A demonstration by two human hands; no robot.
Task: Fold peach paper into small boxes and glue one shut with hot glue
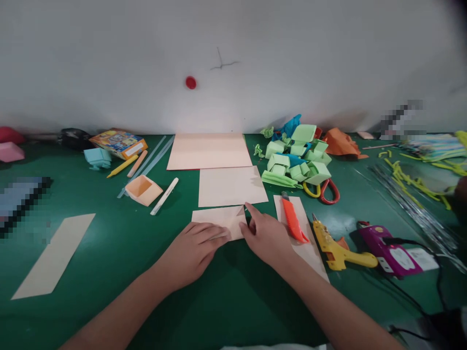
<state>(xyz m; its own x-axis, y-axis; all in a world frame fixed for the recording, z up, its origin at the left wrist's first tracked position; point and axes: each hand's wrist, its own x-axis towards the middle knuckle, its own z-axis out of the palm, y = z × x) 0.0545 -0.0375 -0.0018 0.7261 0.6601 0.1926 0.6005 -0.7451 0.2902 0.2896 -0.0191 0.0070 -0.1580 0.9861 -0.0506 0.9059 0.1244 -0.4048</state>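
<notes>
A small pale peach sheet of paper [215, 214] lies on the table before me, its upper right corner folded into a small triangle. My left hand [193, 248] rests flat across the sheet's lower part, fingers stretched out and pressing on it. At the right end is my right hand [266, 236]. Its index finger reaches to the folded corner and its thumb touches the paper lower down, the two spread apart; the other fingers are curled and partly hidden. Just beyond the sheet lies a larger peach sheet [231, 187].
Right: an orange utility knife [293, 221] on a paper strip [310, 255], a yellow glue gun [335, 248], scissors [330, 192], green folded paper pieces [299, 160] and a purple power box [390, 250]. Left: a peach paper box [144, 189], a white pen-like stick [164, 196] and a paper strip [54, 257].
</notes>
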